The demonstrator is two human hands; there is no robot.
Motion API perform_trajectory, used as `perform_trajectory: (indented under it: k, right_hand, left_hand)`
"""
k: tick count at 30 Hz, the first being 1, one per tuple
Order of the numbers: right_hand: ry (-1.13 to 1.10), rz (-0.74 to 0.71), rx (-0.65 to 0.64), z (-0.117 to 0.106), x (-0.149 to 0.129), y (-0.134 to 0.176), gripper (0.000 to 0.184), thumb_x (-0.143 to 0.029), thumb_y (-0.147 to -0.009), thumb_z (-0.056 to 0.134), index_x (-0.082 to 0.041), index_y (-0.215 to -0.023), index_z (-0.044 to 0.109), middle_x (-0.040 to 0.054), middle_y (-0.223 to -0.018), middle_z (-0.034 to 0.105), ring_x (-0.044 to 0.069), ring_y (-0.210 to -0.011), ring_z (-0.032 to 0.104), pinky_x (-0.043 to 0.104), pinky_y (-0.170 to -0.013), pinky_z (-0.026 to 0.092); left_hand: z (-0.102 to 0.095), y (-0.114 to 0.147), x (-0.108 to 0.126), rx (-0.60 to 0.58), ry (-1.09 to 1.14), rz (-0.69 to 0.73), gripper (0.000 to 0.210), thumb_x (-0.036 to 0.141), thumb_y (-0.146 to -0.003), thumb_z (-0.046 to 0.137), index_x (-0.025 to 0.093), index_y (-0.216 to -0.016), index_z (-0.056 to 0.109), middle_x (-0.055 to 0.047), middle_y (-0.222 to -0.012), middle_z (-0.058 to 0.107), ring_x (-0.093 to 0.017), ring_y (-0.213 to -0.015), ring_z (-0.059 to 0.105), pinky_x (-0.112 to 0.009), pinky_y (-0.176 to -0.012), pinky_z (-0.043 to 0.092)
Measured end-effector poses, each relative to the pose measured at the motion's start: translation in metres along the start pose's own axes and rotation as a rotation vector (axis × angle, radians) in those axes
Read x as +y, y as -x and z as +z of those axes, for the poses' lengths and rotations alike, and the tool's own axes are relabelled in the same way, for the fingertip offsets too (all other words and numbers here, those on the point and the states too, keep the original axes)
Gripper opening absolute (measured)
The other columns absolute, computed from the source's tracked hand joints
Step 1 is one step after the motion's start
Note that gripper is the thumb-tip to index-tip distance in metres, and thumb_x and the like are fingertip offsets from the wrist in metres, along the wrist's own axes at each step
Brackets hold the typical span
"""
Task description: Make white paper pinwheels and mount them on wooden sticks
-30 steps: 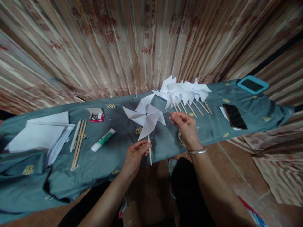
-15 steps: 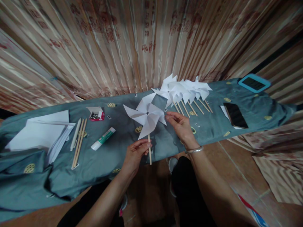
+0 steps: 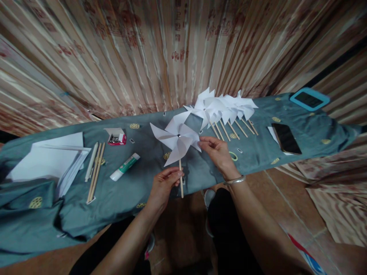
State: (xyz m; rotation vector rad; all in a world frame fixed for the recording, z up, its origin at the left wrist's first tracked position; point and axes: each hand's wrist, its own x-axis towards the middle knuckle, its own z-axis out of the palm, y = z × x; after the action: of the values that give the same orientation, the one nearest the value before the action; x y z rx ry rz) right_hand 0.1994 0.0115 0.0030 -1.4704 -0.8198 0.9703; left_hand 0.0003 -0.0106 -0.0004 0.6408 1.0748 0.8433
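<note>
A white paper pinwheel (image 3: 181, 144) with a shiny pin at its centre is held up over the cloth. My left hand (image 3: 164, 188) is closed round its thin wooden stick, just below the blades. The thumb and fingers of my right hand (image 3: 218, 154) pinch the edge of the right-hand blade. Behind and to the right, several finished-looking paper pinwheels (image 3: 213, 109) lie overlapped in a row, sticks pointing toward me.
Left on the dark green cloth (image 3: 155, 143) lie white paper sheets (image 3: 54, 152), a pale pen-like stick (image 3: 92, 162), wooden sticks (image 3: 97, 172), a glue stick (image 3: 125, 167) and a red box of pins (image 3: 117, 137). A tape ring (image 3: 233, 156), phone (image 3: 286, 138) and blue-framed device (image 3: 309, 100) lie right.
The pinwheel's blades have turned slightly, the lower one swinging left. Both hands keep their places, with the right fingers shifted a little to the left.
</note>
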Motion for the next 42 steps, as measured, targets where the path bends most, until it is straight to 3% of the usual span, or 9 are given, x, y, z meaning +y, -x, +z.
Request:
perform_trajectory:
  k: [15, 25, 42]
  right_hand:
    - [-0.069, 0.11, -0.082, 0.015, -0.017, 0.016, 0.038, -0.044, -0.044, 0.089, -0.019, -0.066, 0.071, -0.0042, -0.054, 0.062, 0.009, -0.05, 0.047, 0.024, -0.05, 0.034]
    - [-0.125, 0.14, -0.194, 0.017, -0.015, 0.022, 0.033, -0.049, -0.056, 0.084, -0.019, -0.06, 0.068, -0.0035, -0.053, 0.061, 0.008, -0.048, 0.046, 0.024, -0.05, 0.035]
    - [-0.25, 0.263, -0.345, 0.023, -0.014, 0.028, 0.031, -0.044, -0.057, 0.086, -0.018, -0.065, 0.071, -0.0027, -0.058, 0.066, 0.006, -0.05, 0.049, 0.021, -0.052, 0.036]
  left_hand:
    - [-0.002, -0.004, -0.003, 0.016, -0.005, 0.022, 0.034, 0.032, -0.045, 0.09, 0.015, -0.071, 0.077, -0.001, -0.063, 0.07, -0.005, -0.05, 0.049, -0.019, -0.051, 0.039]
    - [-0.003, -0.005, -0.001, 0.021, 0.004, 0.028, 0.034, 0.032, -0.045, 0.091, 0.015, -0.071, 0.077, -0.001, -0.062, 0.069, -0.005, -0.049, 0.049, -0.019, -0.05, 0.04]
    - [-0.002, -0.005, -0.001, 0.017, 0.017, 0.032, 0.032, 0.03, -0.045, 0.09, 0.015, -0.07, 0.076, 0.0, -0.06, 0.068, -0.005, -0.049, 0.048, -0.019, -0.05, 0.038]
